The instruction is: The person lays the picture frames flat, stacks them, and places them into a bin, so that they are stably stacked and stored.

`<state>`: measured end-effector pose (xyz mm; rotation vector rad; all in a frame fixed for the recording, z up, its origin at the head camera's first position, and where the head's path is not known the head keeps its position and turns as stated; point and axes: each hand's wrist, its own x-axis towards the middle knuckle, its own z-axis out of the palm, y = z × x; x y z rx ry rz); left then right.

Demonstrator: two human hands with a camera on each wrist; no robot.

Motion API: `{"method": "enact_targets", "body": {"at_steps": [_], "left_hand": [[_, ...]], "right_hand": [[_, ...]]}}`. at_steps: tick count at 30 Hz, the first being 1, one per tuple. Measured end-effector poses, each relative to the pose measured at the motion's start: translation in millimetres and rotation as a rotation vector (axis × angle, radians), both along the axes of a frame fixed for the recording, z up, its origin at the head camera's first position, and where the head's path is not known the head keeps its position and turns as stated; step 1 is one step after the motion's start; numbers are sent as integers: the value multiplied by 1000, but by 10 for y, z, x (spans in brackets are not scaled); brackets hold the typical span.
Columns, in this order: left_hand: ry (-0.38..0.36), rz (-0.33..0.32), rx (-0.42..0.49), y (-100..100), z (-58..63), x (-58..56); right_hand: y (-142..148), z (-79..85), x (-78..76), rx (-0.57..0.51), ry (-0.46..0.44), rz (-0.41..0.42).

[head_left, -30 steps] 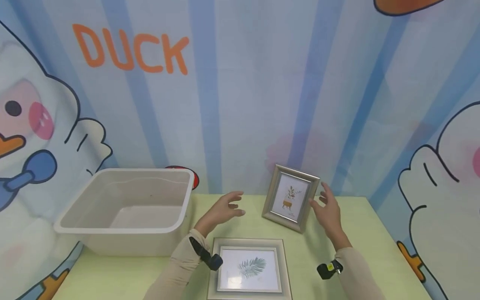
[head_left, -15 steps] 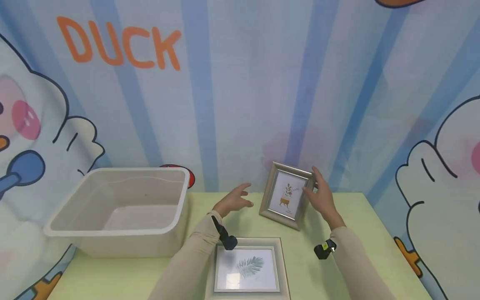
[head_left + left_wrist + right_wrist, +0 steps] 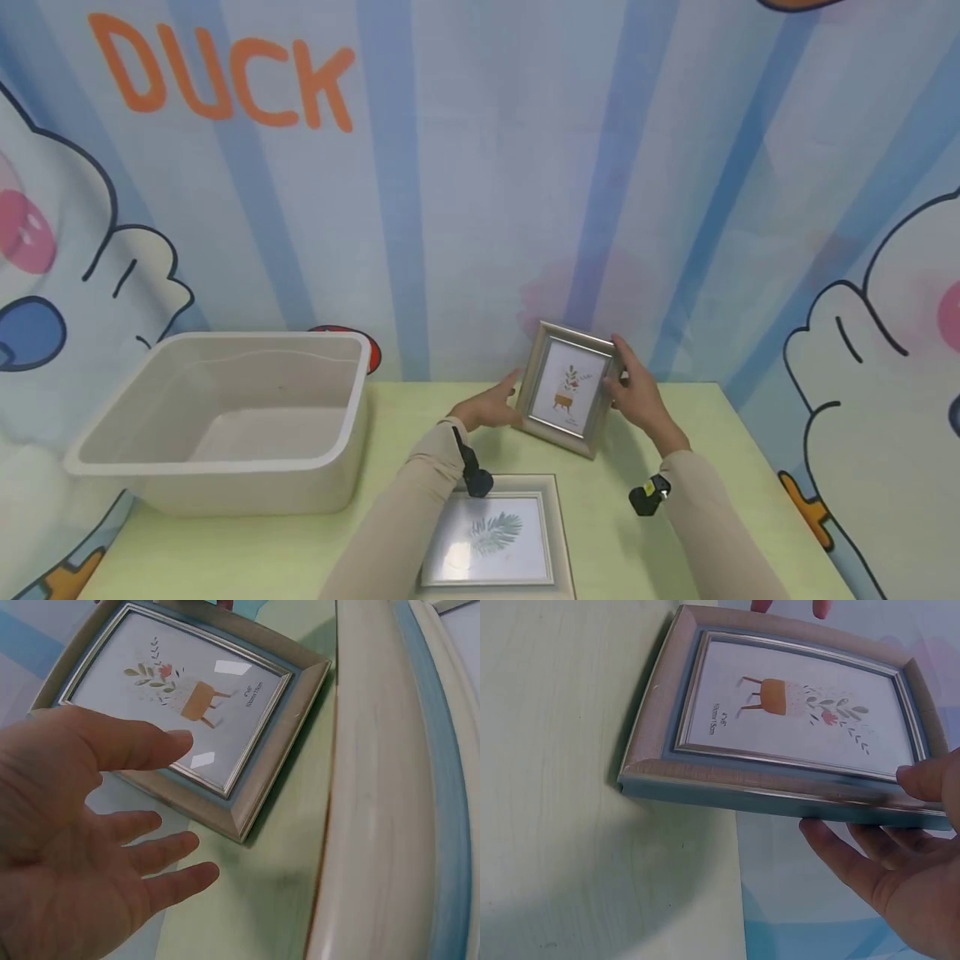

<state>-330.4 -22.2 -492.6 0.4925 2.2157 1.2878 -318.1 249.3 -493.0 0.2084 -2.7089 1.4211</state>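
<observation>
A small picture frame (image 3: 572, 388) with a potted-plant print stands leaning at the back of the table, tilted sideways. On its right edge, my right hand (image 3: 640, 397) has the thumb over the front and the fingers round the side, pinching it; the right wrist view shows this thumb and fingers (image 3: 847, 859) up close. My left hand (image 3: 486, 407) is at the frame's left edge. In the left wrist view its fingers (image 3: 176, 883) are spread and fairly straight, with the thumb in front of the frame. Whether they touch it, I cannot tell.
A larger picture frame (image 3: 561, 533) with a leaf print lies flat at the front, partly under the left sleeve. An open beige plastic tub (image 3: 247, 487) stands on the left of the light green table (image 3: 720, 467). A printed duck curtain (image 3: 495, 192) hangs behind.
My right hand has come in to the small frame's right edge and taken hold of it. My left hand has moved right, up to its left edge. The head view has shifted slightly.
</observation>
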Motion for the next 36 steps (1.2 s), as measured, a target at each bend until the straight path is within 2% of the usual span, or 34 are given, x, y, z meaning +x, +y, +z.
{"method": "enact_targets", "body": {"at_steps": [4, 7, 15, 24, 27, 31, 36], "left_hand": [[25, -23, 58, 53, -32, 4], [24, -24, 63, 72, -59, 5], [-32, 18, 114, 55, -164, 24], [-19, 15, 141, -25, -156, 23], [2, 31, 98, -81, -145, 15], [43, 52, -15, -154, -105, 18], [54, 70, -25, -228, 54, 98]], "right_hand": [[-2, -28, -3, -12, 8, 1], [-13, -42, -2, -24, 19, -24], [-27, -118, 27, -31, 95, -70], [24, -67, 103, -88, 84, -69], [20, -11, 127, -107, 84, -65], [2, 77, 192, -137, 77, -59], [14, 221, 309, -199, 86, -24]]}}
